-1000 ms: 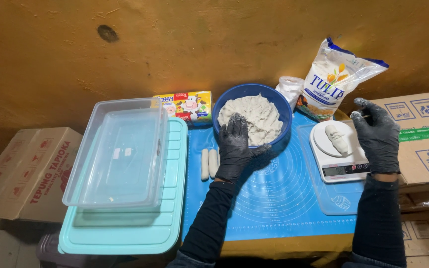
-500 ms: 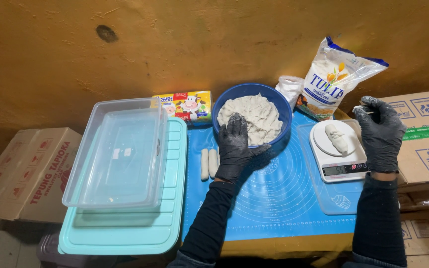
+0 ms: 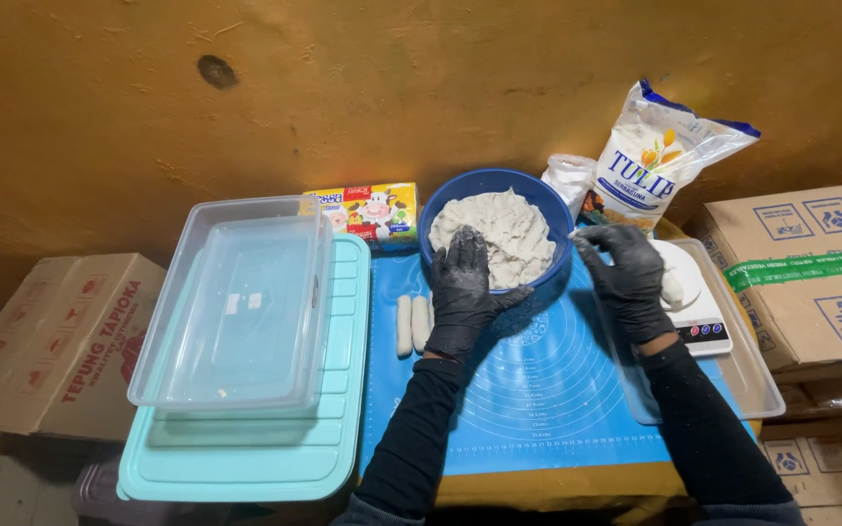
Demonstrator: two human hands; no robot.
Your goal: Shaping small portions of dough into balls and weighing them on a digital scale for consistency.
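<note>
**user1:** Up against the orange wall sits the blue bowl [image 3: 438, 226], and it's loaded with pale lumpy dough [image 3: 501, 234]. The person's left hand [image 3: 462, 292], black-gloved, lies over the near rim, fingers spread flat and dipping onto the dough, not gripping anything. The right hand [image 3: 628, 278] hovers just off the bowl's right side, fingers loosely curled, nothing in it. Behind that hand there's a white kitchen scale [image 3: 706, 321] with a dough piece [image 3: 672, 285] on its plate, all sitting in a clear tray [image 3: 757, 380].

**user2:** What about the other containers?

**user1:** Clear plastic tub [image 3: 231, 312] on the left, pretty much bare inside, resting on a teal lid [image 3: 328, 438]. Two small rolled dough sticks [image 3: 412, 323] lie on the blue silicone mat [image 3: 538, 409], just beside the left wrist. A flour bag [image 3: 650, 161] leans behind the bowl next to a small white bag [image 3: 569, 175], and a yellow box [image 3: 367, 212] is at the wall.

**user2:** Room to move?

**user1:** The mat's near half is open. The teal lid hangs past the front edge of the counter [image 3: 557, 484]. Cardboard boxes [image 3: 801, 263] crowd the right side, and another carton [image 3: 51, 341] sits on the left.
</note>
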